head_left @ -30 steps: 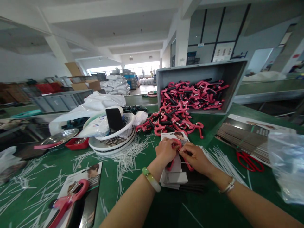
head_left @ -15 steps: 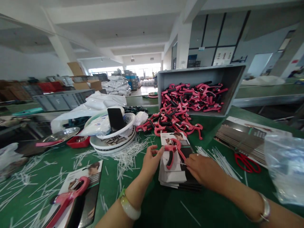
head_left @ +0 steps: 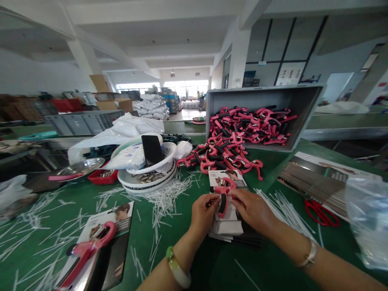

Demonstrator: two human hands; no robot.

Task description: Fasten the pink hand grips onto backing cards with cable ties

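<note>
Pink pet nail clippers [head_left: 223, 204] with black grips lie on a printed backing card [head_left: 216, 176] that tops a stack of cards. My left hand [head_left: 203, 214] pinches at the left side of the handles; what sits between its fingertips is too small to make out. From the right, my right hand [head_left: 253, 208] has its thumb and fingers pressed together close against the handles. A thin white cable tie showed at these fingers just before; now the fingers mostly hide it. Folded white paper [head_left: 228, 227] shows below the handles.
A tipped grey crate [head_left: 306, 117] spills many pink clippers onto the green table. White cable ties [head_left: 285, 212] lie right, beside red scissors [head_left: 321, 213] and stacked cards [head_left: 315, 184]. Bowls with a phone [head_left: 152, 149] stand left; a carded clipper [head_left: 91, 248] lies front left.
My left hand has gone from spread fingers to a pinch at the handles. My right hand has moved up and inward to meet it. The view has shifted slightly.
</note>
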